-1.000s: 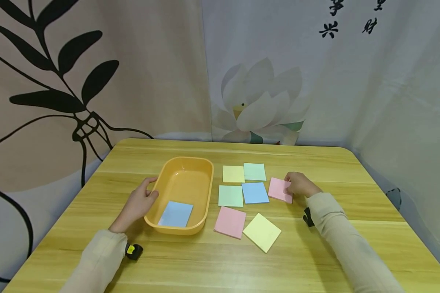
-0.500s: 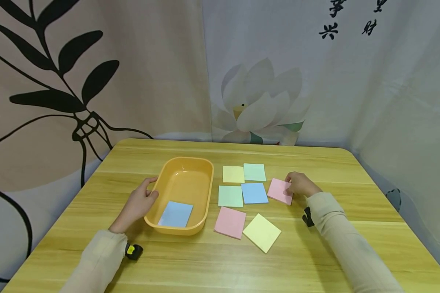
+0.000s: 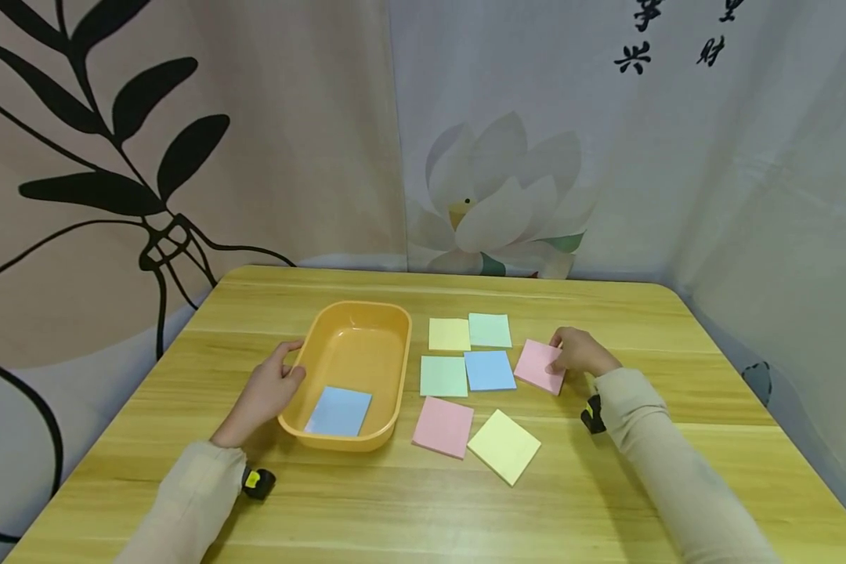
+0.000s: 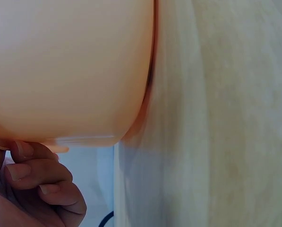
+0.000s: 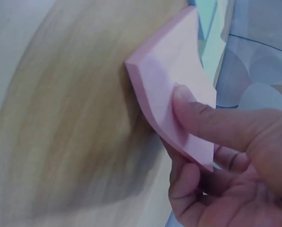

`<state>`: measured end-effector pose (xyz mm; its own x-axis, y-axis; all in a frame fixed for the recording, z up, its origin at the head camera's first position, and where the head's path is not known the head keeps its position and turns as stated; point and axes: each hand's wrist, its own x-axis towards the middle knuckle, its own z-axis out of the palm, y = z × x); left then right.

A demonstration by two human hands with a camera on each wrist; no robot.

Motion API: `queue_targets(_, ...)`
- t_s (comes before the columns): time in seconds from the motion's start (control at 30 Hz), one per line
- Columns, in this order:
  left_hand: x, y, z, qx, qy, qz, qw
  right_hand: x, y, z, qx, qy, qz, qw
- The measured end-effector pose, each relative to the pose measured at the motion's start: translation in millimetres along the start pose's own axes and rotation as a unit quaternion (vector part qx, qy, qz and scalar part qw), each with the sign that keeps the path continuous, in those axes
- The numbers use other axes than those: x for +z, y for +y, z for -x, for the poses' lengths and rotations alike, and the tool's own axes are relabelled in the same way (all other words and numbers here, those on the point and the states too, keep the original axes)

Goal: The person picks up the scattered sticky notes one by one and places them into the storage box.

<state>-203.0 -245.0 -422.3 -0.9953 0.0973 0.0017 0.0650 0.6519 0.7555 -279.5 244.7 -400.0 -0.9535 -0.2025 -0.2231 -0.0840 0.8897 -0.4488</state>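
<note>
My left hand (image 3: 271,387) grips the left rim of an orange plastic tray (image 3: 389,399); in the left wrist view its curled fingers (image 4: 46,182) sit at the tray's edge. A blue sticky note pad (image 3: 338,411) lies inside the tray, near its front end. At the right, my right hand (image 3: 582,354) pinches a pink sticky note pad (image 3: 537,366). The right wrist view shows the thumb on top of this pink pad (image 5: 162,75) and fingers beneath, with the pad bent and its near corner raised off the table.
Between tray and right hand lie a yellow pad (image 3: 449,334), two green pads (image 3: 489,330) and a second blue pad (image 3: 489,370). Nearer the front are another pink pad (image 3: 442,428) and another yellow pad (image 3: 504,447). A printed curtain (image 3: 310,141) hangs behind the wooden table (image 3: 409,517).
The right hand has shifted very slightly, and the pink pad in it has turned and lifted a little. The left hand and the tray stay put.
</note>
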Motion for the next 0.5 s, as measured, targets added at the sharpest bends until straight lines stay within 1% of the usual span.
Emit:
queue_targets(0.23, -0.4, 0.3, -0.1, -0.002, -0.001, 0.004, 1.0000, -7, 2, 0, 0.002, -0.016, -0.016, 1.000)
queue_targets(0.37, -0.4, 0.9, 0.3, -0.002, -0.002, 0.003, 1.0000, -12, 4, 0, -0.007, -0.011, -0.001, 1.000)
queue_targets(0.5, -1.5, 3.2, 0.8, 0.000, -0.002, 0.003, 1.0000, -17, 2, 0, -0.010, -0.015, -0.003, 1.000)
